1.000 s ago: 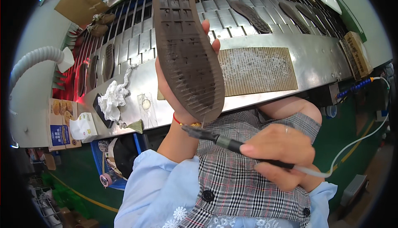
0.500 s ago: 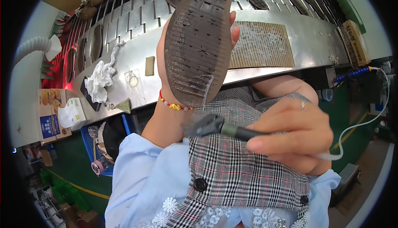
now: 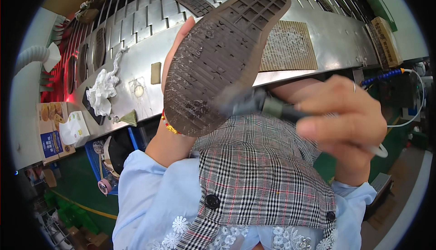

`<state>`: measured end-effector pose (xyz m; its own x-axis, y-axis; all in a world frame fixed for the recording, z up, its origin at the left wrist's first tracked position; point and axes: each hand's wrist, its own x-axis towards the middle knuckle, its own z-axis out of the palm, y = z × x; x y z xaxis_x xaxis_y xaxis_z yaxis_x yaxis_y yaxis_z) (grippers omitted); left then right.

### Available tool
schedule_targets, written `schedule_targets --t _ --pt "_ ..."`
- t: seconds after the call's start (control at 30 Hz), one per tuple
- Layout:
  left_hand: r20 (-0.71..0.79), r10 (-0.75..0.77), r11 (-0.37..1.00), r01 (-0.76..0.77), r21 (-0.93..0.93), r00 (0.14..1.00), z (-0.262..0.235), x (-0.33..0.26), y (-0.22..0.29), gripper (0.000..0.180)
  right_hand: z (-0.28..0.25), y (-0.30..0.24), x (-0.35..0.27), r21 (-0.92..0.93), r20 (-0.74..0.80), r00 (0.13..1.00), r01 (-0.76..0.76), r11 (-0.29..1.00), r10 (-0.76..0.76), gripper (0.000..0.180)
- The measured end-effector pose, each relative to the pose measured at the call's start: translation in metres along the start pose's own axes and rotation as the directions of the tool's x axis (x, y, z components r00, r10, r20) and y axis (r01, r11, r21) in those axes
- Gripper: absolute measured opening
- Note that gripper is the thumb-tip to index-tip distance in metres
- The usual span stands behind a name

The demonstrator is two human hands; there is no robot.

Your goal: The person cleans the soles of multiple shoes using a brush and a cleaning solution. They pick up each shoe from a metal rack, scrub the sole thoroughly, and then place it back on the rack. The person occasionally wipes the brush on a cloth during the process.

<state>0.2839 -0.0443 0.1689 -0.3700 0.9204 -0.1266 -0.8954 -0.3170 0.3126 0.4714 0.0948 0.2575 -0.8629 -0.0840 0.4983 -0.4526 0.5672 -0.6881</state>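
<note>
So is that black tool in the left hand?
No, the right hand holds the black tool; the left hand holds the sole.

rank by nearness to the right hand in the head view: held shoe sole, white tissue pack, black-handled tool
1. Black-handled tool, in the right hand
2. Held shoe sole, left of it, in the left hand
3. White tissue pack, at far left

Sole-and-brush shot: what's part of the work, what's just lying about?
Part of the work:
- shoe sole, held by the left hand
- brush, in the right hand; its head is blurred
- white tube at the brush's handle end
- ribbed mat, probably

Apparently lying about:
- crumpled white cloth or tissue
- tissue pack
- green tassel
- carton
</note>
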Motion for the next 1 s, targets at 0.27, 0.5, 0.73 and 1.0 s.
schedule_targets --t 0.27,0.5,0.73,1.0 --pt "0.071 -0.115 0.992 0.119 -0.046 0.991 0.001 -0.011 0.005 0.073 -0.016 -0.004 -0.001 -0.011 -0.013 1.000 0.017 1.000 -0.018 0.021" --pt "-0.080 -0.113 0.988 0.104 -0.111 0.990 0.025 -0.024 0.001 0.071 -0.023 0.002 -0.007 -0.091 -0.029 0.998 0.048 0.995 -0.051 0.018" --pt "-0.035 -0.156 0.982 0.151 -0.115 0.987 0.028 -0.034 0.002 0.069 -0.030 -0.002 -0.012 -0.101 -0.037 0.998 0.036 0.994 -0.040 0.017" --pt "-0.015 -0.202 0.975 0.200 -0.098 0.979 0.021 -0.038 0.004 0.064 -0.063 0.001 -0.007 -0.089 0.078 0.995 0.067 0.994 -0.060 0.024"
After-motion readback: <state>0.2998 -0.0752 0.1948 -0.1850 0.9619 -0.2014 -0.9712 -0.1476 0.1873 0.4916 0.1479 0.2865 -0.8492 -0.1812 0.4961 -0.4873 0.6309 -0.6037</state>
